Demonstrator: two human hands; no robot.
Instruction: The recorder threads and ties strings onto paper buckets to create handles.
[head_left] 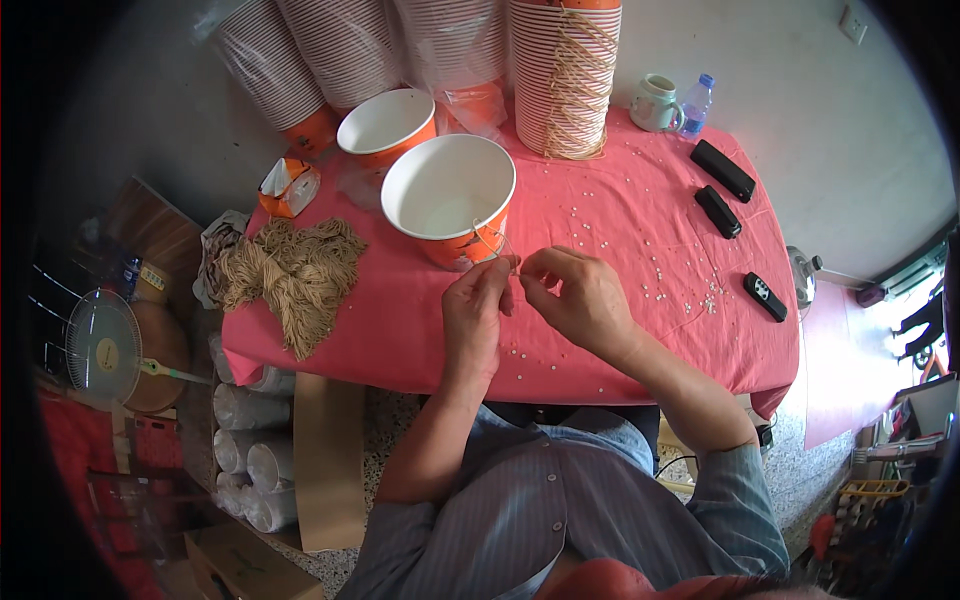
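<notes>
Left hand [474,322] and right hand [585,300] pinch a thin tan cord [494,231] at the paper bucket's [446,188] near side, where a slackened grip could let it slip.

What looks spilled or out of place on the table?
Small white bits lie loose across the pink cloth, thickest left of the black remote-like device; uncontained, they look spilled, though possibly deliberate.

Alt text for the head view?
A person's left hand and right hand nearly meet at a thin beige string in front of a round white-and-orange bucket on a pink tablecloth. A beige cord bundle lies left, small white pieces mostly right, stacked white buckets behind.
</notes>
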